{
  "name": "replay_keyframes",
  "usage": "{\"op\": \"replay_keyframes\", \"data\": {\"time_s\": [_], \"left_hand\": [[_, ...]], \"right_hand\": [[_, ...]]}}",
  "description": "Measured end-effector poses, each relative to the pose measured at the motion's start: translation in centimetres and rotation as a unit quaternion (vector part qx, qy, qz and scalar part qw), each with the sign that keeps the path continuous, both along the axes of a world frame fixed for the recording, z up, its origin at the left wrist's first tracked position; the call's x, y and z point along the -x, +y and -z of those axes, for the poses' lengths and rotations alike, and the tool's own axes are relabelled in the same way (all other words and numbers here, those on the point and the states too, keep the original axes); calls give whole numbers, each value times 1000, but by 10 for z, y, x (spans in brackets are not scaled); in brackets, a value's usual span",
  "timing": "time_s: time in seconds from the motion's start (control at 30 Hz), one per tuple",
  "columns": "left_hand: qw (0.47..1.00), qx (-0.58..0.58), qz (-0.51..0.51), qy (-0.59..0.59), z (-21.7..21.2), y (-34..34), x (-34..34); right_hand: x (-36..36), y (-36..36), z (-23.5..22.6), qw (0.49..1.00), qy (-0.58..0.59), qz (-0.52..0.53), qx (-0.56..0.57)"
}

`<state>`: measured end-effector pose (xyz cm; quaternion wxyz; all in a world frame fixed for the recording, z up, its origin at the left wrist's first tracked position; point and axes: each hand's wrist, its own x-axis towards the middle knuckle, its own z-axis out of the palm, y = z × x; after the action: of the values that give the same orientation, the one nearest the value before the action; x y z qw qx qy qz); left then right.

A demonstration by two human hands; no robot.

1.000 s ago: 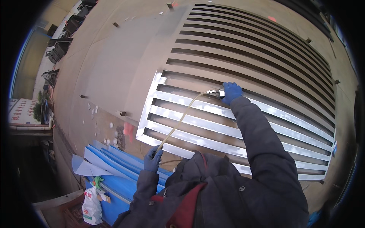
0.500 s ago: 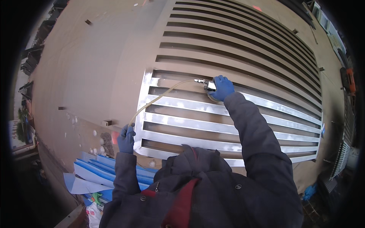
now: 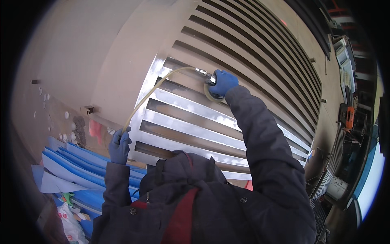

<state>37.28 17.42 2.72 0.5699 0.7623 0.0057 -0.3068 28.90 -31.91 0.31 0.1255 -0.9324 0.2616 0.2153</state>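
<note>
A slatted metal panel (image 3: 185, 106) lies in front of me, its nearer slats bright and shiny, the farther ones dull brownish grey. My right hand (image 3: 226, 83), in a blue glove, is closed over a small air sander (image 3: 212, 86) with a round pad. The sander rests on the panel near the left end of the slats, where bright metal meets dull. A yellowish air hose (image 3: 156, 86) runs from its metal coupling in an arc down to my left hand (image 3: 119, 145). That hand, gloved too, is closed on the hose beside the panel's near left corner.
Blue and white sheets (image 3: 77, 171) are stacked at the lower left, with a white plastic bag (image 3: 71, 223) below. A small metal bracket (image 3: 86, 110) and several white discs (image 3: 67, 116) lie left of the panel. An orange object (image 3: 348, 118) stands among racks at far right.
My view has turned, so the panel appears tilted and shifted left, and more of the right side shows. Both hands keep their hold; the sander remains on the same part of the panel.
</note>
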Motion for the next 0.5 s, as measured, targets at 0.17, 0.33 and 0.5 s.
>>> {"op": "replay_keyframes", "data": {"time_s": [0.17, 0.33, 0.5], "left_hand": [[997, -11, -69, -16, 2, 13, 10], [999, -15, 32, -21, 0, 3, 34], [992, -28, 110, -50, 11, -27, 59]], "right_hand": [[24, 11, 18, 987, -138, -76, 31], [67, -4, 24, 993, -96, -45, 49], [108, -16, 13, 995, 45, -7, 90]]}}
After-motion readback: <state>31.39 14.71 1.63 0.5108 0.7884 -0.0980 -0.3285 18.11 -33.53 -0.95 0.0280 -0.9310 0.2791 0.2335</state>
